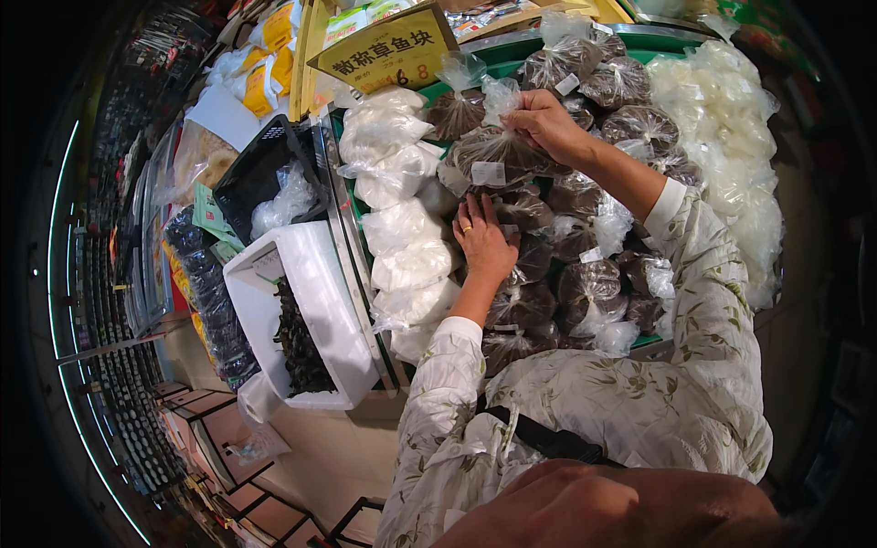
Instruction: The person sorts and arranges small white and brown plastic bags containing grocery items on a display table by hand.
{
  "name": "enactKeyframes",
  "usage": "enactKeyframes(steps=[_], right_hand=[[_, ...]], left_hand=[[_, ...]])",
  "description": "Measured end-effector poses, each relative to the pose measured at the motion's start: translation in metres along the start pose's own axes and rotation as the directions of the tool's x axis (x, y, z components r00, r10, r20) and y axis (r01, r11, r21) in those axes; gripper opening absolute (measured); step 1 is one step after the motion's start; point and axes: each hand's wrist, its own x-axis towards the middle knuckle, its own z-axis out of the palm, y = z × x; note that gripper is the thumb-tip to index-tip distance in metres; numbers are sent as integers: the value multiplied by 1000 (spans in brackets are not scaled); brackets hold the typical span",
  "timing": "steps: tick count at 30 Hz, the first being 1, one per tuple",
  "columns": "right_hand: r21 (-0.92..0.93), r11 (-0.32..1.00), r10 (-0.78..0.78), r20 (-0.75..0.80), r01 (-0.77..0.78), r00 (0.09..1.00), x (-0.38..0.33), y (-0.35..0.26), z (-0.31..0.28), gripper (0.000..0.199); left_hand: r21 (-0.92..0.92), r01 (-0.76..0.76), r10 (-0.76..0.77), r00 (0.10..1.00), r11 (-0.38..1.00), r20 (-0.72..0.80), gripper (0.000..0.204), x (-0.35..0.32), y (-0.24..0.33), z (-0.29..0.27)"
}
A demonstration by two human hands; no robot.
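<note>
My right hand (pixel 553 126) pinches the gathered neck of a clear plastic bag of dark brown contents (pixel 501 151). A white label sits on that bag's side. Against the same bag's near edge lie the fingers of my left hand (pixel 484 239), stretched out and slightly spread, with a ring on one. The fingertips touch the bag or rest just beside it; I cannot tell which. Beneath and around my hands are several similar dark bags (pixel 589 288), piled close together, some labelled. What is inside them is unclear.
Left of the pile stand stacked bags of white contents (pixel 402 242); pale bags (pixel 722 137) line the right side. A yellow sign (pixel 384 50) rises behind. Further left are a white foam box (pixel 352 356) with dark dried pieces and a black crate (pixel 242 196).
</note>
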Motion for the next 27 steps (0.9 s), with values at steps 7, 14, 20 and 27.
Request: enactKeyframes(steps=[7, 14, 20, 27], right_hand=[[63, 996, 47, 146, -57, 988, -2, -1, 39, 16], [63, 996, 35, 289, -55, 957, -8, -16, 55, 11], [-86, 988, 145, 251, -127, 957, 26, 4, 54, 8], [-100, 995, 2, 97, 8, 995, 93, 51, 33, 15]], left_hand=[[-32, -18, 17, 1000, 999, -25, 91, -2, -5, 5], [-82, -75, 68, 994, 994, -80, 83, 21, -6, -8], [55, -99, 101, 994, 994, -51, 72, 38, -13, 13], [9, 101, -101, 988, 995, 116, 95, 39, -5, -8]])
